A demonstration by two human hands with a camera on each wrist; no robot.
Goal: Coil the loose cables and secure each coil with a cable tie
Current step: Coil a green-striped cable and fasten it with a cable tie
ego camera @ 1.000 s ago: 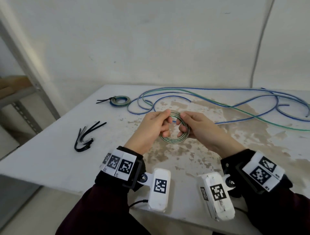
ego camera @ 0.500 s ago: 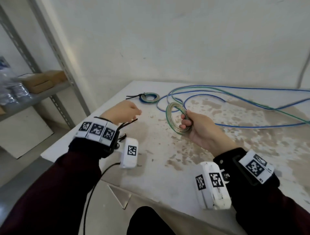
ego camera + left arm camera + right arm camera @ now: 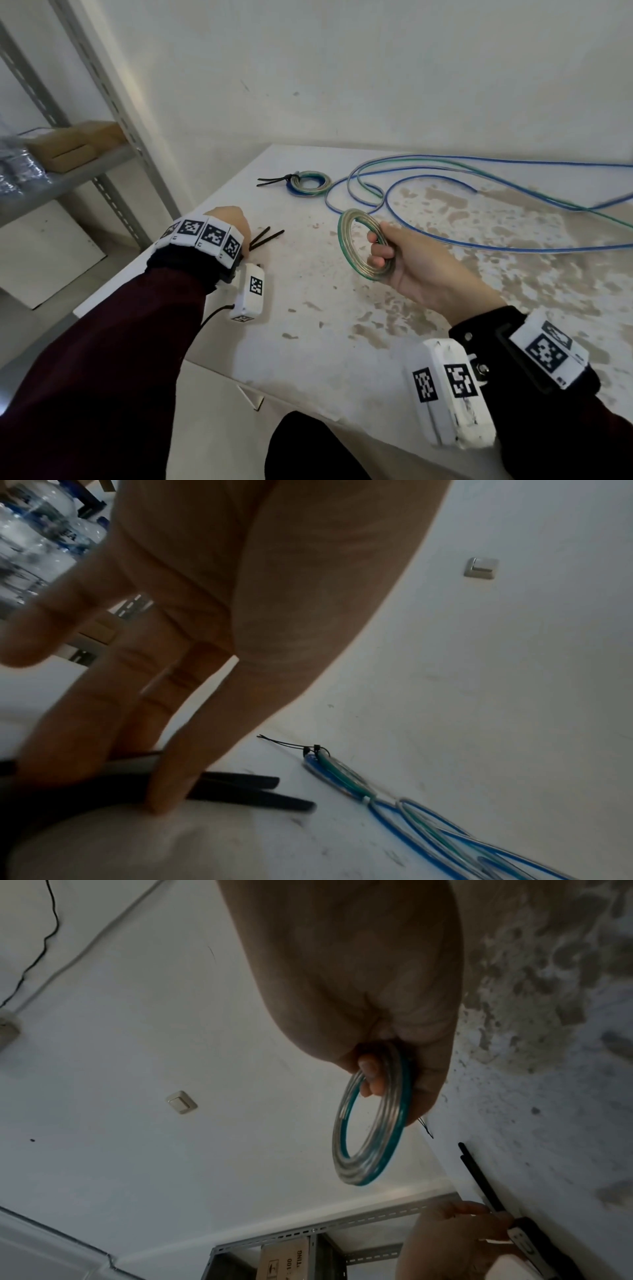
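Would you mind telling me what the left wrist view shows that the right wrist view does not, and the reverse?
Only the left wrist view shows the tied coil, the loose cables and water bottles. Only the right wrist view shows the right hand gripping the untied coil, plus a shelf box. Both show the left hand at the black ties, the table and a wall switch.

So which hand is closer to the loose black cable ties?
Left. The left hand is touching the cable ties, while the right hand holds a cable coil off to their right.
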